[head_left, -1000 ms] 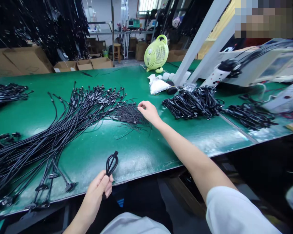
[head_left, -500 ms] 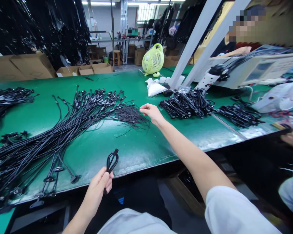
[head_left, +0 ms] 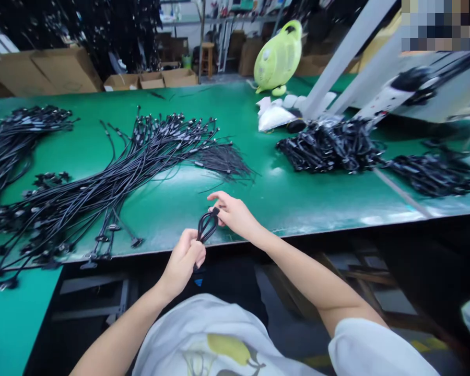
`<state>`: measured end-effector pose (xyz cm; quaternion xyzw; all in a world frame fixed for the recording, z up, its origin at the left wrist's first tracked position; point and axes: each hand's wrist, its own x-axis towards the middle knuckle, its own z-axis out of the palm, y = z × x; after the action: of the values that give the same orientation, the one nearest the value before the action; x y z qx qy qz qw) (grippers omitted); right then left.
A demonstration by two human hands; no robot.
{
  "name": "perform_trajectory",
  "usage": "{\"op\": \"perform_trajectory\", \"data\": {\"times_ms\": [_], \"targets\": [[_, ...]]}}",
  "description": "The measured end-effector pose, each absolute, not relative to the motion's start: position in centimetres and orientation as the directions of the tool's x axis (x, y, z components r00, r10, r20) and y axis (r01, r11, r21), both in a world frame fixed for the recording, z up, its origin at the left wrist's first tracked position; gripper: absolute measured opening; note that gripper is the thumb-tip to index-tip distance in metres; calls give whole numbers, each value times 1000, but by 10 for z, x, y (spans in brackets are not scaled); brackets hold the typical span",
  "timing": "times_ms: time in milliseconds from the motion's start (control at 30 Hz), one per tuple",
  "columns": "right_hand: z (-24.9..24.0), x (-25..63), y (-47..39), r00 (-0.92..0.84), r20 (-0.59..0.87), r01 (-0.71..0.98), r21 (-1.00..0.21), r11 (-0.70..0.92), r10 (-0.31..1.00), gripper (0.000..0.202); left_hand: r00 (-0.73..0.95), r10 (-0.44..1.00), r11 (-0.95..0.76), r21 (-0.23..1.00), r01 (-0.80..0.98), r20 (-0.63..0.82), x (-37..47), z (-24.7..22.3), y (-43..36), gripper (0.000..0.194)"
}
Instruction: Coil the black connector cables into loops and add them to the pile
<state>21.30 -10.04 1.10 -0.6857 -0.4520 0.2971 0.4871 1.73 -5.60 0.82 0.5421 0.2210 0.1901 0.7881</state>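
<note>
My left hand (head_left: 185, 256) is closed round a folded black cable (head_left: 207, 227), whose loops stand up above the fist near the table's front edge. At the loops' top end, by a small black connector, my right hand (head_left: 229, 213) touches the cable with bent fingers; whether they also hold something thin is too small to tell. Beyond the hands, a fan of thin black ties (head_left: 221, 159) lies at the right end of a long pile of loose black cables (head_left: 113, 183) on the green table (head_left: 250, 203).
Bundled black cables (head_left: 329, 149) lie to the right, with another bundle (head_left: 434, 172) farther right. A green fan (head_left: 278, 60), a white bag (head_left: 274, 117) and slanted white posts (head_left: 344, 57) stand behind. More cables (head_left: 19, 136) lie at the left.
My right hand has come back from beside the thin ties to the top of the folded cable. My left hand has risen slightly with the cable. The camera view has tilted down.
</note>
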Motion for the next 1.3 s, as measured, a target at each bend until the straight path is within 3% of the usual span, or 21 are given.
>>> {"op": "perform_trajectory", "data": {"times_ms": [100,167,333,467,567,733,967,1133,1233,1300], "targets": [[2,188,-100,411,-39,248,-957,-153,911,9,834,532,339,939,-49,-149,14,1,-60,39],[-3,178,-97,415,-56,204,-967,-153,908,12,823,545,348,937,-44,-163,11,-6,-59,43],[-14,159,-90,344,-33,216,-970,-114,938,19,800,585,331,940,-88,-131,2,-21,-46,82],[-16,152,-91,217,-34,278,-956,-95,976,19,888,443,330,943,-34,-123,-5,-23,-40,96],[-12,153,-97,135,-32,321,-944,-74,990,16,920,367,308,951,20,-139,-9,-21,-40,95],[-7,153,-112,225,104,379,-925,12,969,8,922,354,365,931,18,-157,-8,-18,-38,95],[-14,150,-121,299,329,476,-865,159,896,17,920,385,291,955,-49,-70,-3,-12,-38,67],[-14,147,-127,290,233,281,-948,150,928,17,878,477,148,988,-50,-28,-5,-10,-34,60],[-16,148,-127,357,44,42,-999,30,933,17,858,511,200,977,-68,-45,-6,-7,-35,66],[-18,151,-126,418,-34,-26,-999,-26,908,24,862,502,283,955,-90,-67,-6,-6,-37,80]]}}
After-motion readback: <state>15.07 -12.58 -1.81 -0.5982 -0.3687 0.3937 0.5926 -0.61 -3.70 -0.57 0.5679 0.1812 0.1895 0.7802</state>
